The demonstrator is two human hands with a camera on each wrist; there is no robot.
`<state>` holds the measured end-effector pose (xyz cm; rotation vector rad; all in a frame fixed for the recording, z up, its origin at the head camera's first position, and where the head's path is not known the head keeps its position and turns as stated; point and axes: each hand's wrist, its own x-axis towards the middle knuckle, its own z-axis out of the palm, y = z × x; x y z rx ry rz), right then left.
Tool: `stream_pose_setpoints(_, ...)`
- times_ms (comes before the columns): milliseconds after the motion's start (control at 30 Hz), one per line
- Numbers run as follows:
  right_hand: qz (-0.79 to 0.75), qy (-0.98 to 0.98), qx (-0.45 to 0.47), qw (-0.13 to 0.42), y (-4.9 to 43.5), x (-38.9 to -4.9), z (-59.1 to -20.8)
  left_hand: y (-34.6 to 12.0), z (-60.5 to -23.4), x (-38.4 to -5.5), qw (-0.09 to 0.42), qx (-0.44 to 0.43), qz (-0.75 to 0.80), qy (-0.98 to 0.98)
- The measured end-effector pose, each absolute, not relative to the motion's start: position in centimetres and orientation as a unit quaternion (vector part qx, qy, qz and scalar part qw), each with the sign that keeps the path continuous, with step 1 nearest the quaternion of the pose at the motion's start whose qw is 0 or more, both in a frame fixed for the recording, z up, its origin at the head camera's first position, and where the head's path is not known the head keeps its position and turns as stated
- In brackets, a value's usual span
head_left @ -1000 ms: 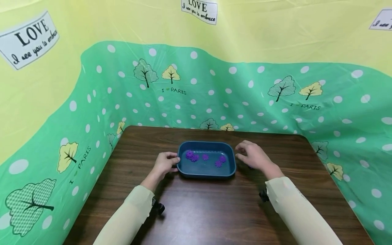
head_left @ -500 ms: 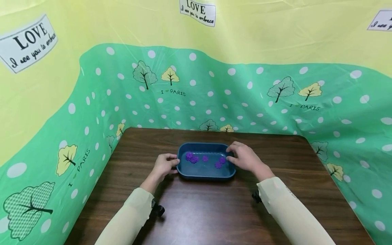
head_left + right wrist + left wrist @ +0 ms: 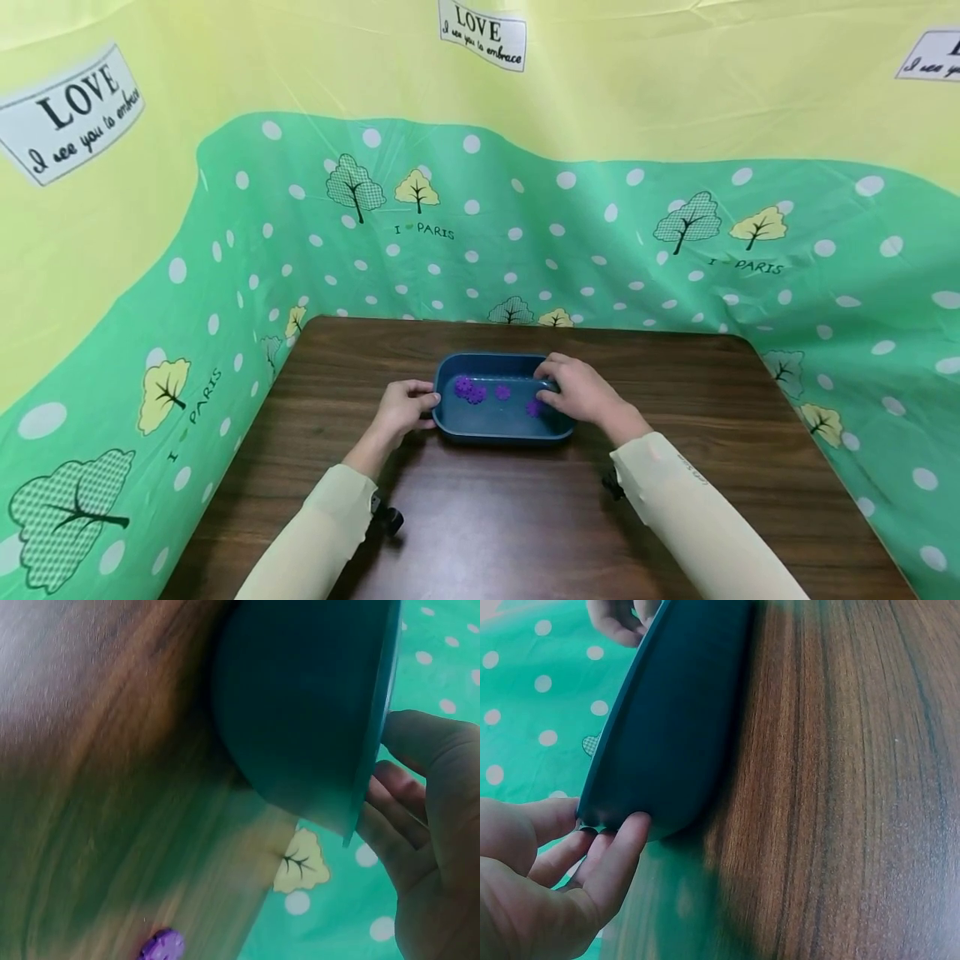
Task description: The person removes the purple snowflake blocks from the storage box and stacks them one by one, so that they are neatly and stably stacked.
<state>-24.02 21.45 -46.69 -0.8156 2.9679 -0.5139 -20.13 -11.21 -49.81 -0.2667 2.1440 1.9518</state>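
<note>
A dark blue tray (image 3: 491, 427) sits mid-table with a few purple gear-shaped pieces (image 3: 469, 388) inside. My left hand (image 3: 403, 407) grips the tray's left end, thumb on the rim and fingers against the outer wall (image 3: 675, 727); the left wrist view shows those fingers (image 3: 607, 859) at the tray's corner. My right hand (image 3: 576, 392) reaches over the tray's right rim with curled fingers above the pieces there. From the right wrist view, the right hand (image 3: 427, 825) lies just beyond the rim of the tray (image 3: 315, 697). Whatever is under its fingertips is hidden.
The dark wooden table (image 3: 510, 533) is walled on three sides by a green and yellow printed cloth (image 3: 600, 233). One purple piece (image 3: 161, 945) lies on the tabletop outside the tray, near my right wrist.
My right hand moved left from beside the tray to over its right end, covering one purple piece. The left hand stayed on the left rim.
</note>
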Motion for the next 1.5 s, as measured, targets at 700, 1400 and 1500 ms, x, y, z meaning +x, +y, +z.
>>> stream_pose_setpoints(700,-0.074,0.956,-0.267,0.1,19.2,-24.1,-47.8,-11.3,-50.1,-20.2,0.11,-0.09,0.667,0.732)
stream_pose_setpoints(1400,-0.041,0.95,-0.292,0.101,18.4,-23.9,-48.5,-11.3,-50.5,-20.3,0.111,-0.091,0.665,0.733)
stream_pose_setpoints(1500,-0.036,0.951,-0.289,0.1,18.3,-23.8,-48.5,-11.4,-50.5,-20.4,0.112,-0.091,0.667,0.731)
